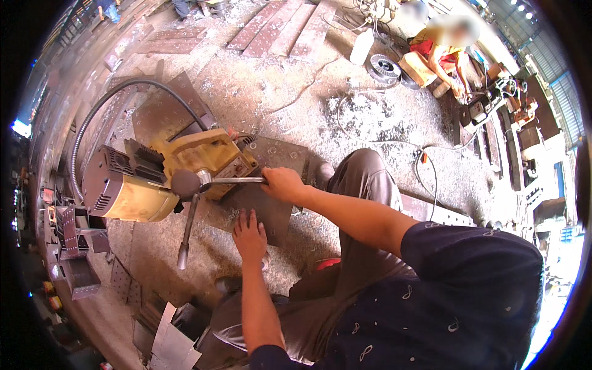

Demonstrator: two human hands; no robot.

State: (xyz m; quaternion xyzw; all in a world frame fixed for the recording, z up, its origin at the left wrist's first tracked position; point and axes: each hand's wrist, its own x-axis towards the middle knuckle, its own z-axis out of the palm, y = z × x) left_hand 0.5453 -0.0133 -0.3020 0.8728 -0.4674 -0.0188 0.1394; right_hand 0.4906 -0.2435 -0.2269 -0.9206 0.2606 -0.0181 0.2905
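Observation:
A yellow magnetic drill (200,151) stands on steel plates in front of me. Its dark-ended motor (126,188) points to the left. My right hand (283,185) is wrapped round the end of one metal feed handle (237,180), which reaches out to the right from the hub. Another feed handle (188,234) hangs toward me, untouched. My left hand (249,235) lies with fingers spread on the near part of a dark steel plate (271,216). The drill's body hides the bit and the spot beneath it.
A black flexible conduit (92,117) arches over the drill's left side. Metal shavings (376,117) litter the floor. Long steel plates (283,28) lie at the back. A co-worker (441,55) sits at the far right near a wire spool (383,66). Cables (435,179) trail on the right.

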